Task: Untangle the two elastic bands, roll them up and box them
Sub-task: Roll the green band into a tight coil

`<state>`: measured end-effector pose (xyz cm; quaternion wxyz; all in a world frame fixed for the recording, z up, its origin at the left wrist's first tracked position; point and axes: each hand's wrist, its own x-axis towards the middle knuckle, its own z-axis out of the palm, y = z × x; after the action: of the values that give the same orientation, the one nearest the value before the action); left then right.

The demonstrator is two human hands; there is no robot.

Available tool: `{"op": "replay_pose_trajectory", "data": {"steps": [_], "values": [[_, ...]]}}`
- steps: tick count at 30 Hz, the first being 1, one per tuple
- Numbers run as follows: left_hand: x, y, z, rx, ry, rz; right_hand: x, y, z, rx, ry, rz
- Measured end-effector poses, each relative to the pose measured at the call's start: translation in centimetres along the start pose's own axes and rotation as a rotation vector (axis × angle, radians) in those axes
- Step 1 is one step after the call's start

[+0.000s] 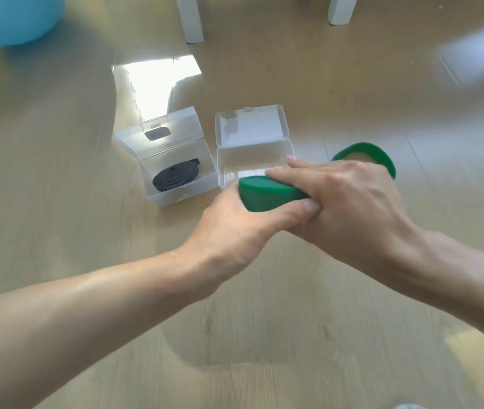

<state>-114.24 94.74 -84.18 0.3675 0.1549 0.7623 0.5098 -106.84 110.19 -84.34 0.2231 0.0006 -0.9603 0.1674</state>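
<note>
Your green band [267,196] is held between both hands just in front of the right box [252,163], its rolled end at the near rim of that box. Your left hand [234,228] grips the roll from below, thumb along its near side. Your right hand [344,199] lies over the top, fingers pressing down on it toward the box's edge. A loose loop of the same band arcs out past your right knuckles, above the floor [57,231].

The right box is open, lid tipped back. Just left of it, close but apart, the left box [175,172] is also open and holds the coiled black band [172,178].

Bare floor spreads left, right and near you. Farther off stand two white legs [190,19] and a blue ball [7,16].
</note>
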Motion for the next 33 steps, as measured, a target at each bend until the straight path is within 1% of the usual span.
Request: {"op": "replay_pose_trajectory", "data": {"steps": [1,3,5,7,9,12,13,14,17,20,23,25,27,30,33], "values": [[-0.1,0.0,0.2,-0.011,0.008,0.029,-0.2,-0.1,0.0,0.004,0.018,-0.008],[0.0,-0.2,0.2,-0.004,-0.023,0.066,-0.7,-0.1,0.1,0.033,0.029,0.011],[0.2,-0.6,-0.2,-0.038,-0.098,0.069,-1.1,-0.1,0.3,0.155,-0.001,0.060],[0.3,-1.1,-0.6,-0.153,-0.244,0.074,-1.4,0.1,0.1,0.368,-0.070,0.086],[0.3,-1.1,-1.2,-0.254,-0.381,0.070,-1.9,0.7,-0.3,0.476,-0.115,0.040],[0.1,-0.7,-2.1,-0.328,-0.589,0.085,-2.5,0.9,-0.6,0.500,-0.102,-0.010],[0.1,-0.7,-2.2,-0.359,-0.635,0.087,-2.7,0.7,-0.5,0.480,-0.076,-0.009],[0.3,-0.7,-2.2,-0.397,-0.649,0.075,-2.8,0.4,-0.2,0.453,-0.060,0.001],[0.9,-0.9,-2.3,-0.483,-0.625,0.011,-2.5,0.1,0.2,0.428,-0.101,0.042],[0.8,-1.1,-2.3,-0.558,-0.660,-0.029,-2.5,0.2,0.2,0.542,-0.145,0.054],[1.0,-1.1,-2.5,-0.611,-0.728,-0.029,-2.6,-0.3,0.4,0.661,-0.100,0.040],[1.1,-1.0,-2.4,-0.584,-0.770,0.000,-2.4,-0.4,0.5,0.649,-0.068,0.021],[1.3,-1.1,-2.7,-0.543,-0.722,-0.046,-2.0,0.0,0.2,0.533,-0.073,0.030],[2.1,-1.4,-4.2,-0.444,-0.529,-0.139,-1.4,1.5,-0.4,0.173,-0.125,0.017],[1.6,-0.3,-3.6,-0.142,-0.417,-0.073,-1.3,1.5,-0.5,-0.079,-0.165,-0.016]]}}
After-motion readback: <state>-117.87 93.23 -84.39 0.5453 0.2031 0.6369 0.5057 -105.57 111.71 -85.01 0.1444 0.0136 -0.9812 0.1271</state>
